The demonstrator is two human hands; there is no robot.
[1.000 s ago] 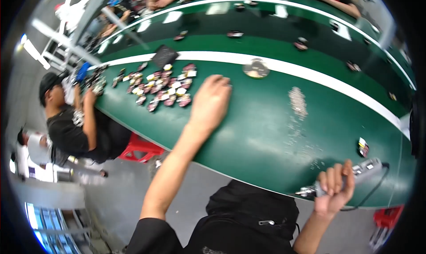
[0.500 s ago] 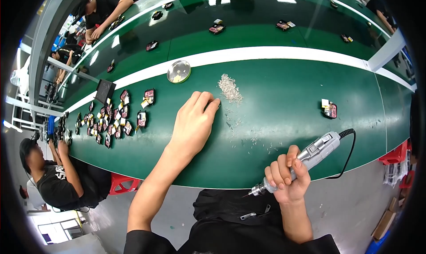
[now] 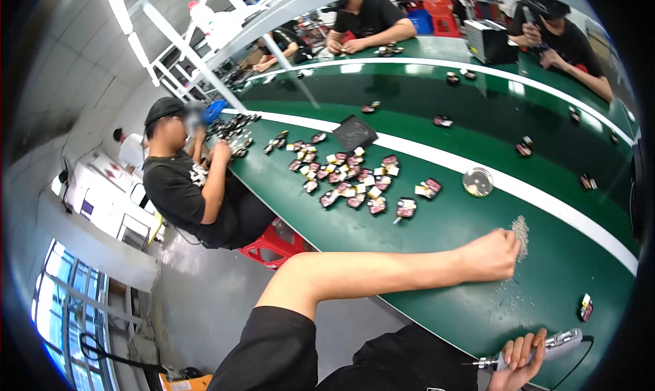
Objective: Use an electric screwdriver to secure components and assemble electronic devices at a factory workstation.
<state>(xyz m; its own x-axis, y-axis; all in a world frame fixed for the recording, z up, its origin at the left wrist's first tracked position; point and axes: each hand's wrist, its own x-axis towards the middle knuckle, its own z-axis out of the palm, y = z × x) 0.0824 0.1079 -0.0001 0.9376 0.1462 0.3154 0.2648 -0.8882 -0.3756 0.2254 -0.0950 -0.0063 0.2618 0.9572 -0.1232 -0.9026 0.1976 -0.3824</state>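
Observation:
My left hand [image 3: 490, 256] rests at the near side of a pile of tiny silver pieces, likely screws [image 3: 521, 235], on the green worktop. Its fingers are curled closed, and whatever they pinch is hidden. In my right hand [image 3: 524, 358], at the lower right, is a grey electric screwdriver [image 3: 563, 341], its bit pointing left past the table's near edge. A single small black-and-red device [image 3: 586, 308] with a pale tab lies beyond that hand. Loose pieces are scattered between my two hands.
Several similar devices [image 3: 355, 201] cluster left of my left hand. A black tray [image 3: 354, 132] and a round clear dish [image 3: 477, 182] stand near the white rail [image 3: 437, 155]. More devices lie on the dark green belt [image 3: 409, 104]. A co-worker [image 3: 179, 186] sits at the left; others work across.
The view has swung left, so the table and both hands appear farther right. My left fingers are more curled beside the pile. The screwdriver stays in my right hand.

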